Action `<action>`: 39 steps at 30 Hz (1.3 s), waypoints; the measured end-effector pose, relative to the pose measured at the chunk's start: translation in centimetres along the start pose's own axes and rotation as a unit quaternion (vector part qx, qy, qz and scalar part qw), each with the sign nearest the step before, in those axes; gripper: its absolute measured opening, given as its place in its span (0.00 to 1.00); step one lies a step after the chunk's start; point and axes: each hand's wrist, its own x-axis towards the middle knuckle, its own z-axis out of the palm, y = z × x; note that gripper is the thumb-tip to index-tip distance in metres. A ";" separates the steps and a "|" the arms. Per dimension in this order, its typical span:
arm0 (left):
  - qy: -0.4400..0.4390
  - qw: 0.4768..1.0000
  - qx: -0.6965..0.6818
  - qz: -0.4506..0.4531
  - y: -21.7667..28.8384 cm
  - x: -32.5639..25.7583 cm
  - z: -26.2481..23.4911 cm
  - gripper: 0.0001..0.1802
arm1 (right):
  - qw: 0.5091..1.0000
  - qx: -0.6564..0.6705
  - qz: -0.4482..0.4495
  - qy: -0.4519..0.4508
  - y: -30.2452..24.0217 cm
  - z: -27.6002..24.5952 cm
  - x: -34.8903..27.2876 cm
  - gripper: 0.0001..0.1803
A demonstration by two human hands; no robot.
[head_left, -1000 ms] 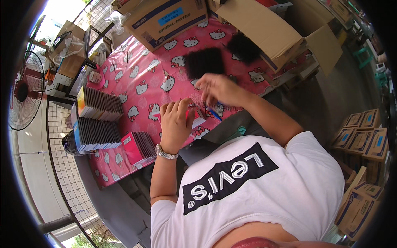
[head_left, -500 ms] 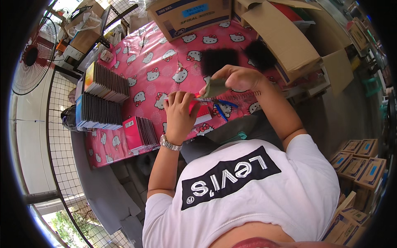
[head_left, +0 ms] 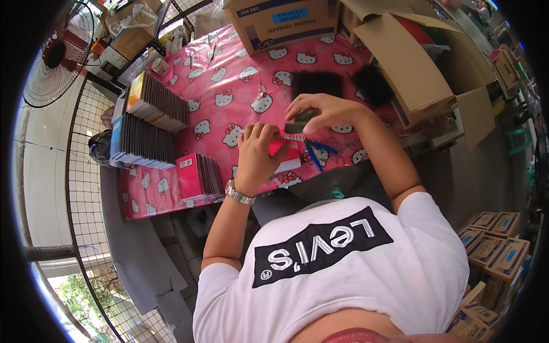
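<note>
My left hand (head_left: 257,150) bends its fingers over a small pink-red notebook (head_left: 290,153) at the table's near edge, gripping its left side. A thin wire coil (head_left: 297,138) lies along the notebook's far edge. Just above that edge, my right hand (head_left: 329,111) pinches a small dark grey-green pad (head_left: 297,127) between thumb and curved fingers. Blue-handled pliers (head_left: 317,155) lie open to the right of the notebook. Whether the pad touches the coil, I cannot tell.
On the left stand rows of spiral notebooks, yellow-topped (head_left: 154,97), blue (head_left: 140,143) and pink (head_left: 199,176). Black coil heaps (head_left: 317,84) lie beyond my right hand. A closed carton (head_left: 286,28) stands at the back, an opened carton (head_left: 406,68) at the right.
The view has shifted slightly. My right hand's fingers have arched and spread more, and the pad is tilted differently. Less of the loose coil shows to the right under my right forearm.
</note>
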 end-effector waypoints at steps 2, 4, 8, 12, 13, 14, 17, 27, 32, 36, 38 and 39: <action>0.004 1.000 0.006 -0.002 0.1 0.1 -0.2 0.20 | 0.927 0.367 -0.062 -0.043 -0.1 0.4 -0.3 0.29; -0.005 1.000 0.006 -0.001 0.5 0.7 -0.5 0.20 | 0.985 0.170 -0.012 -0.018 -0.6 0.1 -0.1 0.32; 0.016 0.999 -0.036 -0.015 0.2 0.5 -0.7 0.20 | 0.971 0.239 -0.013 -0.019 0.2 0.1 0.4 0.27; 0.017 0.998 -0.051 -0.034 -0.4 0.3 -1.4 0.20 | 0.982 0.188 0.005 0.001 0.3 0.5 1.1 0.26; 0.024 0.997 -0.054 -0.042 -1.1 0.1 -1.5 0.20 | 0.969 0.247 -0.022 -0.003 -0.4 0.8 1.5 0.25; 0.022 0.998 -0.051 -0.042 -1.7 0.3 -1.5 0.20 | 0.915 0.398 -0.044 -0.049 -1.2 1.1 1.3 0.24; 0.005 0.999 -0.043 -0.015 -2.2 0.6 -1.4 0.19 | 0.990 0.139 0.024 -0.020 -0.3 0.6 2.4 0.23; 0.036 0.985 -0.144 -0.089 -2.5 0.0 -1.0 0.14 | 0.927 -0.208 0.151 0.274 7.8 -1.1 -2.7 0.27; 0.137 0.913 -0.339 -0.181 -3.2 -2.4 0.2 0.10 | 0.690 -0.467 0.348 0.430 13.9 4.9 -9.4 0.37; 0.133 0.931 -0.223 -0.258 -1.5 -2.8 -0.9 0.10 | 0.737 -0.496 0.135 0.439 15.9 10.7 -7.4 0.41; 0.145 0.911 -0.279 -0.269 -1.7 -3.0 -0.1 0.10 | 0.795 -0.459 0.147 0.369 16.5 14.2 -6.2 0.42; 0.156 0.900 -0.303 -0.272 -1.9 -3.1 0.2 0.10 | 0.787 -0.484 0.168 0.343 16.4 15.6 -5.7 0.42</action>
